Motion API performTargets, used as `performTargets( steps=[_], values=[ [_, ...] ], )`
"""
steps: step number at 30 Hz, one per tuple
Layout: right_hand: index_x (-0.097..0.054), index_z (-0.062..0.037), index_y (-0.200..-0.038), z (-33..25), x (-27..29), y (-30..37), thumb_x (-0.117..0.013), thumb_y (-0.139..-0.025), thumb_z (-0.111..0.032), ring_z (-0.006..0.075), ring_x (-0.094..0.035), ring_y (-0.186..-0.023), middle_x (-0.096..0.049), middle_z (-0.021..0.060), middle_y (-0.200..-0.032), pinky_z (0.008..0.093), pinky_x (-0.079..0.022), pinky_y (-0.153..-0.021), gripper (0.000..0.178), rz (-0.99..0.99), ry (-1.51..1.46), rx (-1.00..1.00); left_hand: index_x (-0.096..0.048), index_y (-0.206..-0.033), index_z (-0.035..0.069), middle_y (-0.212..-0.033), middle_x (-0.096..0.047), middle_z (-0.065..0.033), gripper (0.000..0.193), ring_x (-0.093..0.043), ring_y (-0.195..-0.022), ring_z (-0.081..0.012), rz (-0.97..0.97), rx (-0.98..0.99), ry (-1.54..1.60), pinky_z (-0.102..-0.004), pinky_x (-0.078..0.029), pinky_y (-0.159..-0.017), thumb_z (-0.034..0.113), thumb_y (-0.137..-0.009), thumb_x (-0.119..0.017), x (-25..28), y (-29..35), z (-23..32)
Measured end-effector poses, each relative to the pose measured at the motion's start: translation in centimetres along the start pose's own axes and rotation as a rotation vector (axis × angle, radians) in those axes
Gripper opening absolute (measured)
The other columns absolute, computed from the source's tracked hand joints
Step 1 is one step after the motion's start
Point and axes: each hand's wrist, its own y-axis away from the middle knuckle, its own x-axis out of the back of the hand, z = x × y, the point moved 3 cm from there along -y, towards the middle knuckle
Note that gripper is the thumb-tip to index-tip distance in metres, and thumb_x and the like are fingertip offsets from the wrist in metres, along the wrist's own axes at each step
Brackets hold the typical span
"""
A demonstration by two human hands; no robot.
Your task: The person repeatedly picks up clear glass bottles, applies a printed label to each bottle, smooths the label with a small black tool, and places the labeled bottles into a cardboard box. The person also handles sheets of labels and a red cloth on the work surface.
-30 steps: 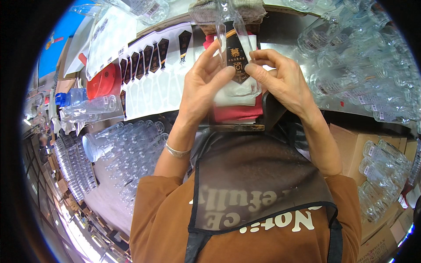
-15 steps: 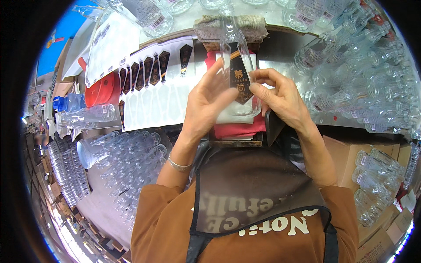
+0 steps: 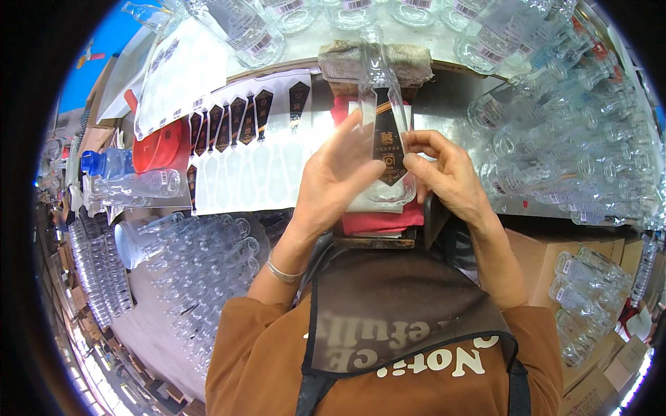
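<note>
Work surface: grey metal table (image 3: 444,104), spanning the scene, bottles along its far side.
Bottle stock, right: clear glass bottles (image 3: 590,132), lying in massed rows, pale printed patches on many.
Bottle stock, lower left: clear glass bottles, closely packed (image 3: 201,277).
Carton: brown cardboard box (image 3: 531,267), right of the person, further clear bottles beside it.
Label sheet: white backing sheet (image 3: 284,128), left of the stand; black tie-shaped labels in its upper row, blank outlines below.
Stand: wooden, front edge (image 3: 374,243) toward the person; red cloth (image 3: 381,222) on top, rolled greyish cloth (image 3: 409,62) at the far end.
Bottle in work: clear glass bottle (image 3: 397,114), lying on the stand between both hands, neck over the rolled cloth.
Left hand (image 3: 331,180): open, blurred, thumb apart from fingers, at the bottle's left side; contact cannot be told.
Right hand (image 3: 447,177): fingers half curled, thumb and forefinger at the bottle's right side; grip cannot be told.
Label: black, tie-shaped (image 3: 389,149), on the bottle's upper face, gold marks.
Bracelet: silver-coloured band (image 3: 283,272), left wrist.
</note>
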Motion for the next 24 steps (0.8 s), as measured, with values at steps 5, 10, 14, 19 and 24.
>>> performTargets(
  steps=[5,10,14,19,24],
  values=[
    [-0.059,0.0025,-0.119,1.6,1.3,-0.5,-0.055,-0.103,-0.037,0.0103,-0.060,-0.059,-0.068,0.0130,-0.101,0.0214,-0.048,-0.053,0.043,0.119,-0.351,-0.091,-0.045,-0.148,0.006,-0.150,-0.045,-0.0222,0.071,-0.053,-0.131,-0.0314,0.080,-0.420,-0.664,-0.0387,-0.045,-0.105,0.010,-0.085,-0.076,0.1,-1.6,3.4],
    [-0.061,-0.0015,-0.112,7.0,3.5,-1.0,-0.050,-0.104,-0.038,0.0149,-0.062,-0.068,-0.067,0.0100,-0.096,0.0270,-0.052,-0.062,0.039,0.352,-0.600,-0.146,-0.058,-0.139,0.011,-0.152,-0.039,-0.0247,0.059,-0.052,-0.129,-0.0388,0.030,-0.583,-0.979,-0.0416,-0.047,-0.103,0.019,-0.083,-0.077,-0.8,-3.7,3.8],
    [-0.057,0.0009,-0.121,5.1,3.4,-0.5,-0.054,-0.100,-0.017,0.0147,-0.065,-0.086,-0.065,0.0082,-0.107,0.0284,-0.054,-0.075,0.028,0.336,-0.512,-0.021,-0.057,-0.140,0.010,-0.152,-0.039,-0.0247,0.061,-0.052,-0.129,-0.0391,0.041,-0.561,-0.970,-0.0422,-0.047,-0.104,0.019,-0.083,-0.077,-0.7,-3.7,3.6],
    [-0.050,0.0017,-0.128,-1.6,3.1,-2.4,-0.067,-0.090,-0.006,0.0147,-0.062,-0.101,-0.062,0.0110,-0.116,0.0270,-0.051,-0.088,0.042,0.258,-0.223,0.289,-0.046,-0.147,0.006,-0.150,-0.042,-0.0231,0.076,-0.052,-0.130,-0.0354,0.068,-0.545,-0.898,-0.0422,-0.047,-0.104,0.019,-0.080,-0.080,-0.4,-3.6,3.5],
    [-0.067,-0.0017,-0.107,-7.7,2.0,-5.4,-0.070,-0.084,-0.005,0.0138,-0.067,-0.096,-0.071,0.0093,-0.100,0.0279,-0.052,-0.084,0.023,0.204,0.344,0.559,-0.032,-0.154,0.003,-0.140,-0.050,-0.0187,0.093,-0.055,-0.125,-0.0296,0.092,-0.444,-0.699,-0.0405,-0.049,-0.099,0.014,-0.076,-0.083,-0.4,-3.4,2.2]
  ],
)
